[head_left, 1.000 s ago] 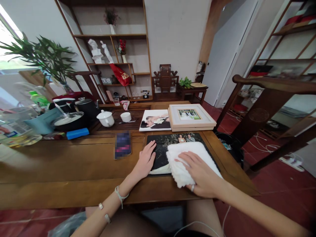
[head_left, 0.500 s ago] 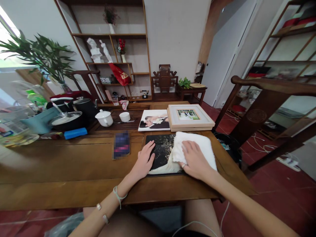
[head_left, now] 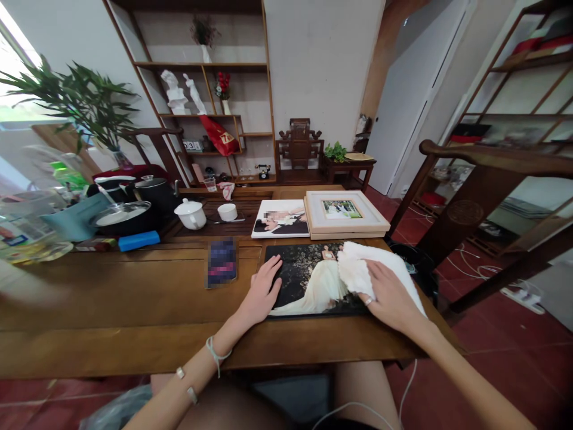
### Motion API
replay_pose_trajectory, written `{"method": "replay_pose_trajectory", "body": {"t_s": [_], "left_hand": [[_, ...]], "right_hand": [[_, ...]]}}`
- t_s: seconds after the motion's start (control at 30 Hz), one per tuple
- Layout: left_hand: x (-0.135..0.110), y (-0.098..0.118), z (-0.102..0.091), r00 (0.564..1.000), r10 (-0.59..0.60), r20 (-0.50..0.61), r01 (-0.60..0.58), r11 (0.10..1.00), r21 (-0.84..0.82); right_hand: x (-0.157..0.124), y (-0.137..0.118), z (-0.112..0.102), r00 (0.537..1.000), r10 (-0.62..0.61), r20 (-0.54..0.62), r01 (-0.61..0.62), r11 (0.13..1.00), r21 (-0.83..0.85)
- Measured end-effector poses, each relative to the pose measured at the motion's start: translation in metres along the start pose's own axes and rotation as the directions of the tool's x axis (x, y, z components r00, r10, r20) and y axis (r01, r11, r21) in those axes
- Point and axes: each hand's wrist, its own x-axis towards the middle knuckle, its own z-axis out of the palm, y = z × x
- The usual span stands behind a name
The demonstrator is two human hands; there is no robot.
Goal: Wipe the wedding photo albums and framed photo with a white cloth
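Note:
A dark photo panel (head_left: 290, 269) lies flat on the wooden table in front of me, its picture showing a figure in a long white gown. My left hand (head_left: 264, 289) rests with fingers spread on the panel's left edge. Over the panel's right end, my right hand (head_left: 387, 292) presses down on a white towel (head_left: 358, 272), its fingers bent into the cloth. The towel covers the right part of the panel and hangs past it toward the table's right edge.
Behind the panel lie a photo print (head_left: 280, 219) and a stack of light wooden frames (head_left: 349, 230). A blurred dark booklet-like item (head_left: 221, 263) is left of my hand. Farther left stand a lidded white cup (head_left: 190, 215), a blue block (head_left: 138, 240) and a black pot (head_left: 123, 218). A chair (head_left: 465, 209) stands right.
My right hand and the towel have slid to the right across the panel, uncovering the gowned figure. My left hand has stayed in place.

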Motion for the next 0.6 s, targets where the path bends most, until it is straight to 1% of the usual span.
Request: {"method": "replay_pose_trajectory", "body": {"t_s": [0.07,0.1,0.17,0.23,0.3,0.37,0.47,0.53,0.6], "left_hand": [[0.000,0.000,0.000,1.000,-0.001,0.001,0.001,1.000,0.007],[0.000,0.000,0.000,1.000,-0.001,0.002,0.001,1.000,0.014],[0.001,0.000,0.000,1.000,-0.003,0.006,0.003,1.000,0.028],[0.001,0.000,0.000,1.000,-0.005,0.011,0.004,0.999,0.040],[0.001,0.001,-0.001,1.000,-0.002,0.015,0.001,0.999,0.046],[0.001,0.001,-0.002,1.000,0.003,0.019,-0.003,0.999,0.046],[0.000,0.001,-0.002,1.000,-0.003,0.022,0.002,0.999,0.047],[0.000,0.001,-0.001,1.000,-0.011,0.022,0.010,0.999,0.046],[0.000,0.001,-0.001,1.000,-0.011,0.019,0.010,0.999,0.046]], "right_hand": [[-0.001,0.009,0.001,1.000,0.023,-0.005,-0.023,0.999,-0.049],[0.000,0.008,0.001,1.000,0.025,-0.003,-0.025,0.997,-0.068],[0.005,-0.001,0.001,1.000,0.023,0.004,-0.023,0.995,-0.094],[0.014,-0.021,0.001,1.000,0.006,0.024,-0.004,0.996,-0.086],[0.023,-0.045,0.000,0.998,-0.041,0.052,0.043,0.998,-0.038],[0.030,-0.069,0.000,0.989,-0.121,0.082,0.118,0.992,0.032],[0.036,-0.096,-0.001,0.960,-0.252,0.119,0.235,0.962,0.140],[0.038,-0.101,-0.002,0.942,-0.307,0.134,0.277,0.939,0.203],[0.039,-0.095,-0.002,0.938,-0.321,0.134,0.283,0.928,0.243]]}}
